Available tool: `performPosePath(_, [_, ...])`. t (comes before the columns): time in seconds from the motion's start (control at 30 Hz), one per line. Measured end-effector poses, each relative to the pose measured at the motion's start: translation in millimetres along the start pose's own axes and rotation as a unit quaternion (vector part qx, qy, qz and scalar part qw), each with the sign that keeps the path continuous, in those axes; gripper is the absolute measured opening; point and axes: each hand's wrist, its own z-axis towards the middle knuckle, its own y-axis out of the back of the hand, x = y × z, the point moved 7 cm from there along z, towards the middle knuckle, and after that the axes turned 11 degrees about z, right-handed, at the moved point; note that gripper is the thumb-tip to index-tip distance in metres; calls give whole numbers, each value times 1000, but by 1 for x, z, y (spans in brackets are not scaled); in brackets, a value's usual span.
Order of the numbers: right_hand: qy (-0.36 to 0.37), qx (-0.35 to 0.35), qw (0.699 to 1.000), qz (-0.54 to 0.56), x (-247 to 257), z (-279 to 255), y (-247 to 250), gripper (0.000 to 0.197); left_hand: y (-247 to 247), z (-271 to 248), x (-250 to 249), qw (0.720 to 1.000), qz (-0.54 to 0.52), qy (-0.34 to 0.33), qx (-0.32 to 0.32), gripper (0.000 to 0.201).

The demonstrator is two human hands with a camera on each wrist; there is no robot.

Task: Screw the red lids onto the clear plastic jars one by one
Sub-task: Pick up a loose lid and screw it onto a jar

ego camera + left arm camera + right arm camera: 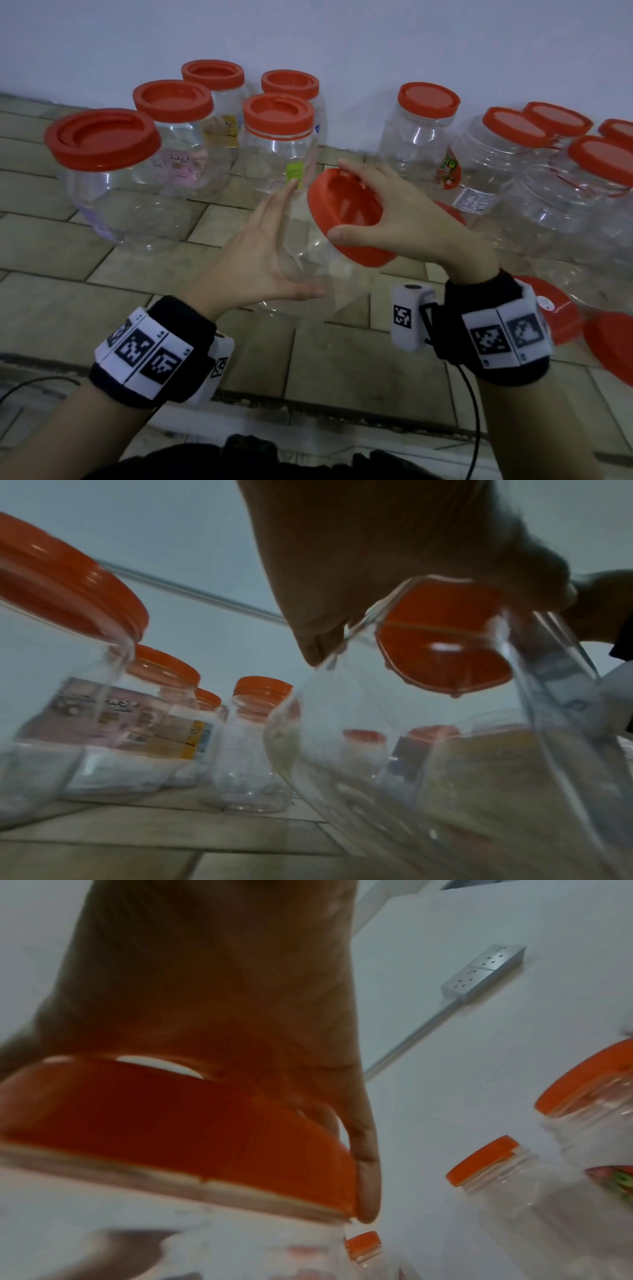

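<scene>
I hold a clear plastic jar (pixel 308 246) tilted above the tiled floor, its mouth turned up and to the right. My left hand (pixel 260 246) lies flat against its left side, fingers straight and thumb under the lower wall. A red lid (pixel 346 212) sits on the jar's mouth, and my right hand (pixel 411 219) grips its rim with thumb and fingers curled round it. The left wrist view looks through the jar (pixel 445 750) up to the lid (pixel 441 642) under my palm (pixel 342 561). The right wrist view has the lid (pixel 171 1123) close up beneath my right hand (pixel 205 974).
Several capped jars (pixel 277 144) stand in a group at the back left by the white wall, and several more (pixel 421 133) at the right. Loose red lids (pixel 555 311) lie on the floor (pixel 137 267) near my right wrist. A black cable (pixel 476 411) hangs from that wrist.
</scene>
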Motion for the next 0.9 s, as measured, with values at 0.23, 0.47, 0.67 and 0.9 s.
performPosePath(0.23, [34, 3, 998, -52, 28, 35, -23, 89, 31, -10, 43, 995, 79, 36, 45, 135])
performPosePath(0.47, [36, 12, 994, -98, 41, 70, -40, 90, 44, -36, 86, 983, 146, 82, 77, 79])
performPosePath(0.67, [47, 39, 987, -150, 56, 106, -64, 89, 42, -35, 109, 980, 166, 96, 61, 53])
performPosePath(0.9, [67, -22, 988, -135, 62, 135, -77, 71, 51, -34, 122, 976, 174, 121, 57, 43])
